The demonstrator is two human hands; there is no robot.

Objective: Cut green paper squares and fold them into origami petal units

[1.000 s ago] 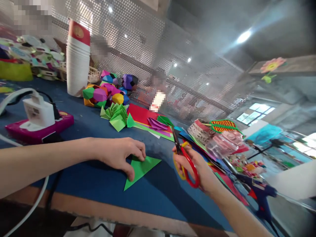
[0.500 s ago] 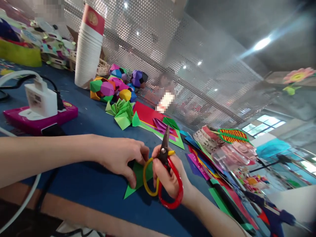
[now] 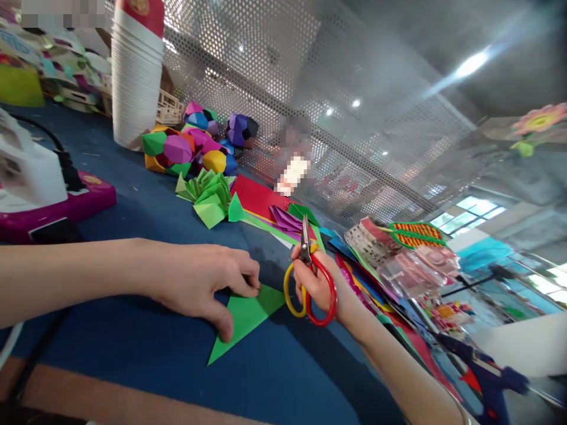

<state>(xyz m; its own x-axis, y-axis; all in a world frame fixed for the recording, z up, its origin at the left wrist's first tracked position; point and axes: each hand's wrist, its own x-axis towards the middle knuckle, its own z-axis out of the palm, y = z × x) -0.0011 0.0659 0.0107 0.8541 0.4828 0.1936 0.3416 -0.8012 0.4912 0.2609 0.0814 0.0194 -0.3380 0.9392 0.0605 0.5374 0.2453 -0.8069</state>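
Observation:
A green sheet of paper (image 3: 248, 316), folded to a triangle, lies flat on the blue tabletop. My left hand (image 3: 212, 283) rests on it with thumb and fingers apart, the tips pressing it down at its left and upper edges. To the right, my right hand (image 3: 316, 280) is closed round a pair of scissors (image 3: 325, 295) with one yellow and one red handle loop. The dark blades point up and away, their tips close together. A small gap parts the scissors from the paper's right corner.
Folded green paper pieces (image 3: 210, 195) and colourful paper balls (image 3: 186, 147) lie beyond my hands. Paper cups (image 3: 136, 88) stand stacked at the back left, near a purple power strip (image 3: 95, 195). Coloured sheets and a dark blue glue gun (image 3: 491, 372) lie on the right.
My right hand has moved the scissors up and right, away from the green paper, so more of the triangle shows. My left hand stays on the paper. The view has shifted slightly.

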